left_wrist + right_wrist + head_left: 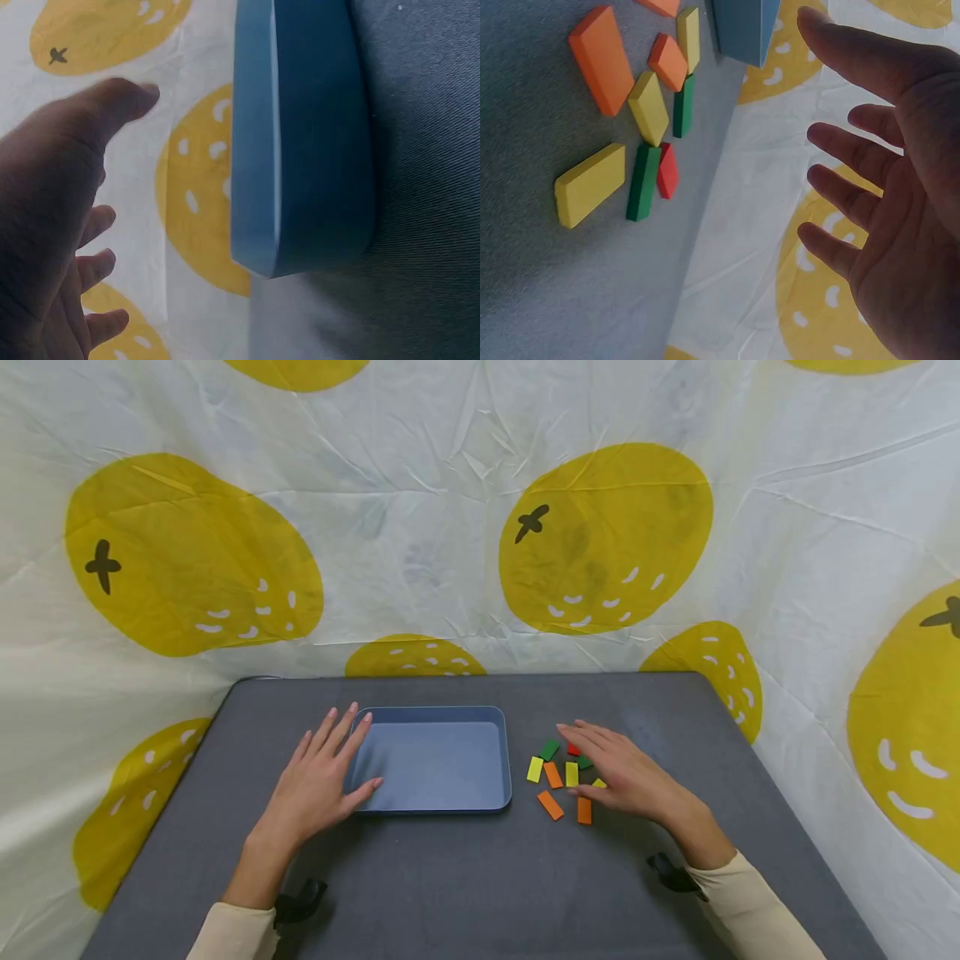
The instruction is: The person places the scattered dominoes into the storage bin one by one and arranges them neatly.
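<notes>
My left hand [318, 777] hovers with fingers spread over the left end of a blue-grey rectangular tray [435, 768]. The left wrist view shows the tray's side wall [322, 150] beside the thumb, and nothing in that hand. To the right, my right hand [626, 772] is held above a loose group of small flat blocks, its fingers extended and its palm bare. Among them are orange blocks [601, 61], yellow blocks [590, 185], green blocks [643, 182] and a red block [667, 171]. In the head view the right hand partly covers some of them.
A dark grey cloth-covered table [480, 885] carries the tray and blocks. Behind and beside it hangs a white curtain [420, 543] printed with large yellow fruit. Dark straps [300, 902] sit at both wrists, below light sleeves.
</notes>
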{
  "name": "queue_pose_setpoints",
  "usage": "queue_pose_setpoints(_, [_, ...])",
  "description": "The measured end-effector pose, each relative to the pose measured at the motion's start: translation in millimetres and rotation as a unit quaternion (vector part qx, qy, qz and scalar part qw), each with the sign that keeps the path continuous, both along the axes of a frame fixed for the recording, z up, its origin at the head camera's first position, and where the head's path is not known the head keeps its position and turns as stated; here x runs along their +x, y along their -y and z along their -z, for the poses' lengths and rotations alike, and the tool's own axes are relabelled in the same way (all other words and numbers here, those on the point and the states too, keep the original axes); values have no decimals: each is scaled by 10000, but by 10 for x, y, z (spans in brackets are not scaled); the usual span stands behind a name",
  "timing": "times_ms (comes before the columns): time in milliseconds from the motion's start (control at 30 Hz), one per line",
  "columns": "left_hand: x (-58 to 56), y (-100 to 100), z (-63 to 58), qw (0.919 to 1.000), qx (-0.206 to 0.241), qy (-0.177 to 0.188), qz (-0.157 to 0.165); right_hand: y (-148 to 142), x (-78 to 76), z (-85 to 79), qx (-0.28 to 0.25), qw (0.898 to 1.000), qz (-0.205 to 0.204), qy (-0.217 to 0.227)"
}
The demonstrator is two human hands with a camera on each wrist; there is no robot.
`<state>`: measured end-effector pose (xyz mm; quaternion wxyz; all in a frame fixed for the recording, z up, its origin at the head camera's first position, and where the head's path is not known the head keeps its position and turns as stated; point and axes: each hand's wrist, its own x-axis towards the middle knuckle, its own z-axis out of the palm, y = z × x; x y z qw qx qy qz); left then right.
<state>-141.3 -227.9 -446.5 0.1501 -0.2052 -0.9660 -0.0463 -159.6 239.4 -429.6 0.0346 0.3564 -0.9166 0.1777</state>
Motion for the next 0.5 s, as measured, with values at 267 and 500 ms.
queue_pose_setpoints(267, [-49, 45, 108, 9952, 957, 186, 49, -141, -16, 81, -261, 9991, -233, 240])
queue_pose_setpoints(500, [-105, 112, 193, 9734, 2002, 992, -517, -269, -52, 115, -497, 9963, -432, 559])
